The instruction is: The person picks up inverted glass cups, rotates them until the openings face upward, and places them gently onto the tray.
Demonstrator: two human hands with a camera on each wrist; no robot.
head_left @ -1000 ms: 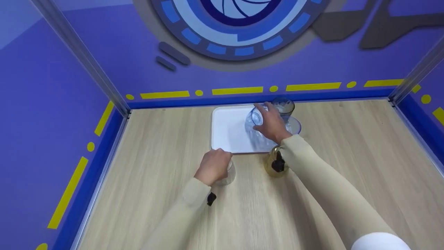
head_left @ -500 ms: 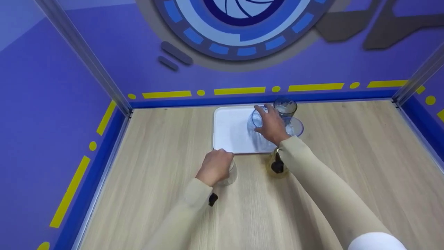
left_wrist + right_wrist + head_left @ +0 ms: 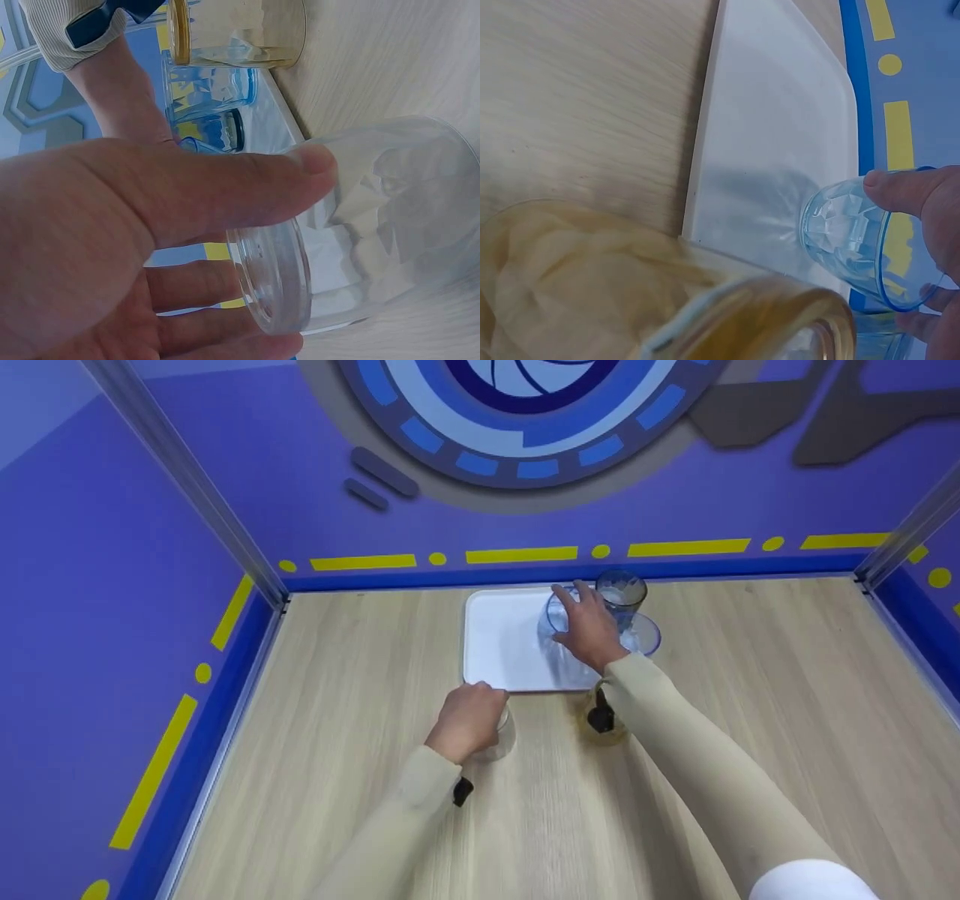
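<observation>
In the head view my left hand (image 3: 469,721) is at the front edge of the white tray (image 3: 499,641). It holds a clear drinking glass (image 3: 405,202) around its thick base, thumb on one side and fingers on the other; the glass stands mouth down on the table. Over the tray's right half, my right hand (image 3: 590,631) grips a light blue faceted glass (image 3: 847,232) by its blue rim. This glass is upright, its base at the tray surface. An amber glass (image 3: 592,277), base up, sits below my right wrist, partly hidden by the sleeve.
Beside the tray's right end stand a dark grey glass (image 3: 622,594) and a bluish glass (image 3: 646,635), partly hidden by my right hand. Blue and purple panels (image 3: 465,525) enclose the wooden table (image 3: 360,675) at the back and sides.
Both hands keep their hold on the two glasses with almost no movement. The whole head view has drifted slightly to the right.
</observation>
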